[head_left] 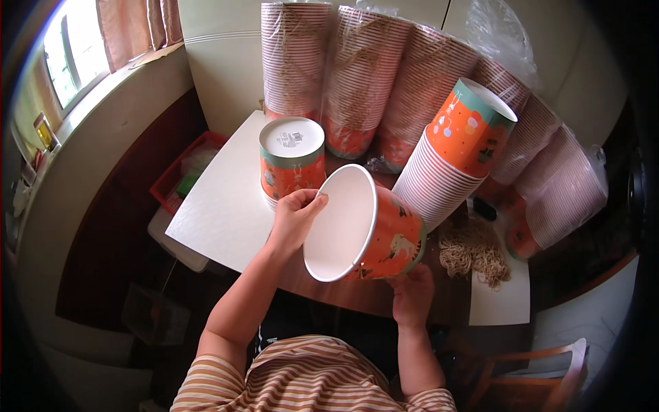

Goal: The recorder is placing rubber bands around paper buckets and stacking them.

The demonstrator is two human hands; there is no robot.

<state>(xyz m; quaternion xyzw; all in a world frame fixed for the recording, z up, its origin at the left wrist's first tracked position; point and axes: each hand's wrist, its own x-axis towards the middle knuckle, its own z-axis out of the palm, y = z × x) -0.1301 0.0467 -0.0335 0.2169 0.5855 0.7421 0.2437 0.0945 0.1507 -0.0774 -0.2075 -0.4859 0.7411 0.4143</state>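
Note:
Tilted in front of me is an orange paper bucket point(392, 233) with a green band at its base and cartoon figures on its wall. Its white inside faces up and to the left, and no contents show in it. My left hand point(295, 218) pinches the rim at the left. At the base end, my right hand point(413, 294) grips the bucket from below; some of its fingers are hidden behind it. Just beyond my left hand stands a short stack of upside-down buckets point(294, 175). A taller upside-down stack point(443, 172) leans behind the held bucket to the right.
Several tall bucket stacks in clear plastic point(295, 62) line the back of the table. Tan twine point(473, 255) lies in a tangle at the right, partly on a white sheet. A white board point(220, 199) covers the left side. Below are a red crate point(163, 189) and a wooden chair point(528, 364).

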